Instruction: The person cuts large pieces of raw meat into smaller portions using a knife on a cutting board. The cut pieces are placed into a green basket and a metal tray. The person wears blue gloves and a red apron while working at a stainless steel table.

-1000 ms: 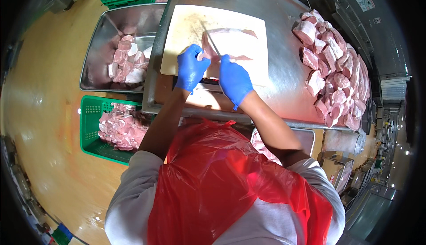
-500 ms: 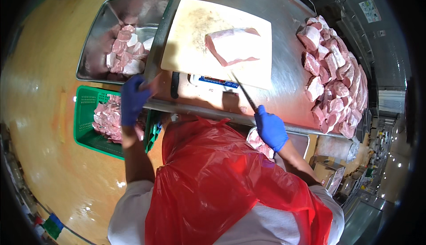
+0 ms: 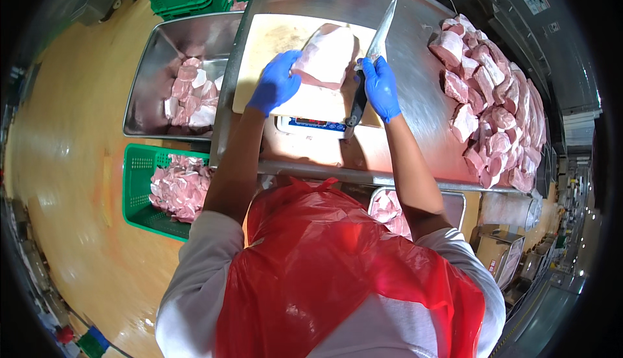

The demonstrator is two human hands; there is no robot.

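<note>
I see the board (image 3: 259, 41) lying flat, seemingly as backing for the meat (image 3: 326, 56) on it. Over its right edge the right hand (image 3: 380, 89) grips the knife (image 3: 378, 43), pointing away, perhaps for safety; left, the left hand (image 3: 278, 85) touches the meat, grip unclear.

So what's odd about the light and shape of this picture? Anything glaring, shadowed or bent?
Head view: strong light nearly whitens parts of the meat slab and brightens the cutting board; head view: a dark shadow falls on the steel table below the knife; head view: the fisheye lens blackens the corners and bows the table's edges.
</note>
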